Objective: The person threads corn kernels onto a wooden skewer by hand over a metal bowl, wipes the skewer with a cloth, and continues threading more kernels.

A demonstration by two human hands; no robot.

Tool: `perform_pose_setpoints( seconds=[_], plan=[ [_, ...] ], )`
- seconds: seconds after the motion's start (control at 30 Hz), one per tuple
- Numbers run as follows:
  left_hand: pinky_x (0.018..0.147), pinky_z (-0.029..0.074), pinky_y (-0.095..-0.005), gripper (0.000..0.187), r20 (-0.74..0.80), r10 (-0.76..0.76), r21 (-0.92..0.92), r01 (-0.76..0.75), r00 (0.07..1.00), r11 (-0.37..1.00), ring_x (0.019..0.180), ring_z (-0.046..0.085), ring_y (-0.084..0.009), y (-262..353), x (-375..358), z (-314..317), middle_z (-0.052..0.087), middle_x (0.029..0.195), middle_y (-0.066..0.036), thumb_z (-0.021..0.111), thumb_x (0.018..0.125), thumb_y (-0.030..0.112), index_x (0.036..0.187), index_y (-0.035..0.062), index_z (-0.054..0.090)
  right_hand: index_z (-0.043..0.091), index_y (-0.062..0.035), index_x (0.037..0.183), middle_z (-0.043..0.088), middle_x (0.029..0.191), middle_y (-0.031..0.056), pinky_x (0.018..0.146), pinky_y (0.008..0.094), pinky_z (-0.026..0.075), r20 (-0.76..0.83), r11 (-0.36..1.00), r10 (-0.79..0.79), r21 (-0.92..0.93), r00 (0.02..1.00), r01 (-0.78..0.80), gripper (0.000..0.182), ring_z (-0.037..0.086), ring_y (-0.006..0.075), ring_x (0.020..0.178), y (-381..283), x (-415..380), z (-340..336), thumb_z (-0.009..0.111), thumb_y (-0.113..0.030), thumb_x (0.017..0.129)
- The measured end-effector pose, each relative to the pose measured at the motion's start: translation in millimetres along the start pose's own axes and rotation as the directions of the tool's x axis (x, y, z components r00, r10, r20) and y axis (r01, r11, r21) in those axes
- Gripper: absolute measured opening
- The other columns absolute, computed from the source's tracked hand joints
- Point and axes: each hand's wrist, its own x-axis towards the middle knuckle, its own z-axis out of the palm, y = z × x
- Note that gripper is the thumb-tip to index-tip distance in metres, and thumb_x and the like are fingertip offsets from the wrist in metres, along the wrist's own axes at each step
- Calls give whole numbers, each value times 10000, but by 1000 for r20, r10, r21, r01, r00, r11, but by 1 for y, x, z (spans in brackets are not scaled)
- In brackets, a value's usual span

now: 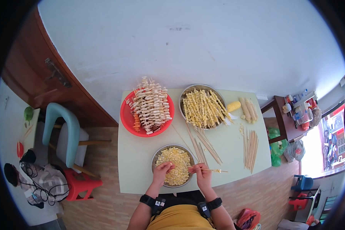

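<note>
Pinching a thin wooden stick [223, 171] between thumb and fingers, the right hand [201, 172] is over the right side of the near bowl [154, 163], which sits close to the near edge of the bench [138, 165]. The stick lies roughly sideways, reaching out past the hand toward the bench's right edge, and carries a few pale yellow kernels along its outer part. The left hand [163, 170] is above the left part of the same bowl, its thumb and fingertips drawn together; whether a kernel is between them is too small to tell. Loose corn kernels [177, 163] fill the metal bowl beneath both hands.

Toward the far left corner of the bench stands a red basin [124, 122] piled with skewers of white slices [153, 103], an orange piece [137, 122] showing at its left side. Near the middle of the far edge, a second metal bowl [183, 115] holds skewers threaded with corn [203, 107]. Just right of it lie a yellow cob [233, 106] and, nearer the far right corner, two pale, elongated pieces [249, 110]. A bunch of bare sticks [250, 151] lies near the right edge, and several more sticks [209, 145] are spread between the two metal bowls.
</note>
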Motion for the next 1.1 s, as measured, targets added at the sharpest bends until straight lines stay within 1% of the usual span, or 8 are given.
perform_pose_setpoints(
  seconds=[0.17,0.47,0.53,0.57,0.63,0.67,0.73,1.1],
  plan=[
    [629,413,-175,220,25,-12,-28,12,1000,1000,818,595,-118,2,1,0,618,914,-79,516,843,113,1025,-2,562,507,31,826,621,751,126,620,244,481,-21,1000,-17,-13,1000,17,180,606,152,672,-2,-1,2,426,-117,888],
    [636,427,-180,232,7,-6,39,6,1000,999,807,601,-133,1,1,0,617,914,-83,523,837,100,1037,-12,559,502,34,834,619,744,133,620,245,484,-18,1000,-5,-9,1000,5,168,610,159,671,1,-1,1,421,-103,888],
    [638,428,-179,232,-1,-39,-33,39,999,999,806,597,-131,-3,2,0,616,912,-83,525,834,91,1040,-10,556,501,34,835,619,744,134,622,246,485,-19,1000,-4,-5,1000,4,166,610,161,672,2,-1,1,421,-102,888],
    [638,428,-179,232,0,-39,-32,39,999,999,806,597,-131,-5,3,-1,616,912,-83,525,834,91,1040,-10,556,500,34,836,619,742,134,622,247,486,-23,1000,-8,1,1000,8,167,611,162,672,1,-2,2,420,-103,888],
    [642,431,-180,235,21,-103,-181,105,994,978,814,590,-131,-6,3,-1,610,919,-83,529,830,82,1046,-9,551,499,34,837,619,741,134,623,249,487,-29,1000,-12,8,1000,12,168,611,164,672,1,-2,1,419,-104,888],
    [642,431,-180,235,22,-103,-180,105,994,978,814,590,-131,-7,4,-2,610,919,-83,529,830,82,1046,-9,551,498,34,838,619,742,136,623,251,488,-32,1000,-13,13,999,14,170,612,166,672,3,-2,1,418,-107,889],
    [647,433,-179,237,46,-126,-241,134,991,961,822,583,-132,-6,3,-2,605,928,-83,527,830,78,1049,-8,547,497,34,839,619,742,137,624,253,488,-36,1000,-15,18,999,16,172,612,167,672,3,-2,1,417,-110,890],
    [656,438,-177,252,75,-156,-120,164,985,979,824,581,-124,-1,-2,0,606,924,-79,537,829,97,1057,-9,542,478,31,859,618,751,147,634,263,493,-20,999,37,40,999,-36,189,615,183,678,8,-1,-7,398,-135,899]
  ],
)
